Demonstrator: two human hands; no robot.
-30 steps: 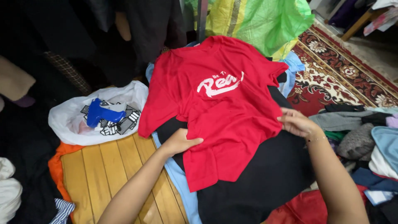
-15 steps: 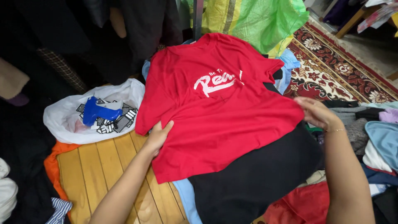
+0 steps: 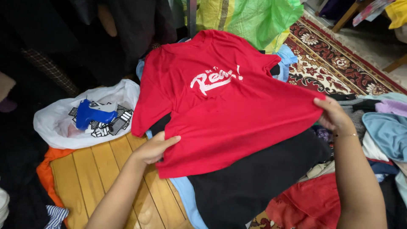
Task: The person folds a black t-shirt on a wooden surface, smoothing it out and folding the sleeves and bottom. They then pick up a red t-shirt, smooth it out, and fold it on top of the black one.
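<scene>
A red T-shirt [image 3: 224, 106] with white lettering on its chest lies spread over a pile of clothes. My left hand [image 3: 153, 148] grips its bottom hem at the near-left corner. My right hand [image 3: 333, 113] pinches the opposite hem corner at the right, pulling the fabric taut. Beneath the shirt lie a black garment [image 3: 258, 178] and a light blue one [image 3: 188, 199].
A white plastic bag [image 3: 80, 121] holding blue and patterned items sits on the wooden slat surface [image 3: 101, 182] at left. A patterned red rug [image 3: 339, 63] is at the back right, a green-yellow sack [image 3: 254, 17] behind. More clothes [image 3: 381, 127] are heaped at right; dark garments hang at the back left.
Both hands moved apart along the shirt's hem and took hold of its corners, stretching the lower edge wide. The shirt now lies flatter and broader.
</scene>
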